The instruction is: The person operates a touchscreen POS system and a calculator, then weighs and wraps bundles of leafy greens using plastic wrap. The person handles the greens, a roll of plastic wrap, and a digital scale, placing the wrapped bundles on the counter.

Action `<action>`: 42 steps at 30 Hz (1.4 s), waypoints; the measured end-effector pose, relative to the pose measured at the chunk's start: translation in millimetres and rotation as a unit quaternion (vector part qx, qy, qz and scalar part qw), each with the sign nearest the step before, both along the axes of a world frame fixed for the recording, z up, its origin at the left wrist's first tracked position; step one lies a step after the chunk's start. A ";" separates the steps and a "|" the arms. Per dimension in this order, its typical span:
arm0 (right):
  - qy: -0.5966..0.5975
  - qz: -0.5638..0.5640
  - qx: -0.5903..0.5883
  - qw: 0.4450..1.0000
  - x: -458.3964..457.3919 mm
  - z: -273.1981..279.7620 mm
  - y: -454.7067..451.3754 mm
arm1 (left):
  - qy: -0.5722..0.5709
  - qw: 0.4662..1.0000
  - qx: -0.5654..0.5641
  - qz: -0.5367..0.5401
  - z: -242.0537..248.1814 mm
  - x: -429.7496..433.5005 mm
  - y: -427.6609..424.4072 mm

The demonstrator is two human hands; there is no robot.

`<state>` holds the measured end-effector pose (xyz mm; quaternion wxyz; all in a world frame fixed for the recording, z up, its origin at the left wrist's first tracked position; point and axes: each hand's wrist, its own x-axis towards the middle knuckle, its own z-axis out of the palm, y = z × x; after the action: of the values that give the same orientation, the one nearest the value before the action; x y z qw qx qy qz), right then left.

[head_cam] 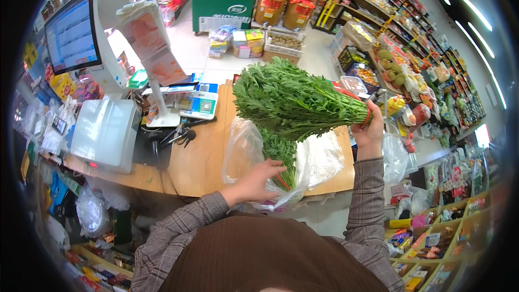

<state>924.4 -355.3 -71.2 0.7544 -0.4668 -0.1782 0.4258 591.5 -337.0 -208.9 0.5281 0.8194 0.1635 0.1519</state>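
My right hand (pixel 369 125) grips the stem end of a large bunch of leafy greens (pixel 292 99), likely chrysanthemum greens. A red band circles the stems at my fingers, and the leaves point left above the counter. Below it, a second bunch of greens (pixel 279 150) with a red band lies in a clear plastic bag (pixel 243 150) on the wooden counter (pixel 198 162). My left hand (pixel 257 182) is beside that bunch's stems at the bag's near side, thumb and fingers apart. The held bunch hides part of the bagged one.
Left on the counter stand a monitor (pixel 73 32), a white boxy device (pixel 105 134), a display stand (pixel 162 105) and a payment code board (pixel 202 105). Keys (pixel 184 136) lie near cables. Beyond are a green freezer (pixel 223 6) and a crate (pixel 284 42); fruit displays (pixel 389 65) line the right.
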 end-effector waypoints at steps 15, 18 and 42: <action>-0.131 0.153 0.087 0.976 -188.2 -45.6 5.0 | -0.477 0.540 -0.661 0.208 10.5 -134.9 33.8; -0.214 0.190 0.085 0.954 -242.5 -33.5 -3.5 | -0.477 0.531 -0.644 0.275 -19.4 -192.0 31.6; -0.276 0.432 0.146 0.846 -534.4 -108.3 119.3 | -0.448 0.569 -0.509 0.466 -57.5 -540.6 126.9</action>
<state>390.1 -236.0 -179.5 0.4734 -0.3258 -0.6224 0.5314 50.9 -210.1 -266.4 0.7198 0.0537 0.3155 0.6160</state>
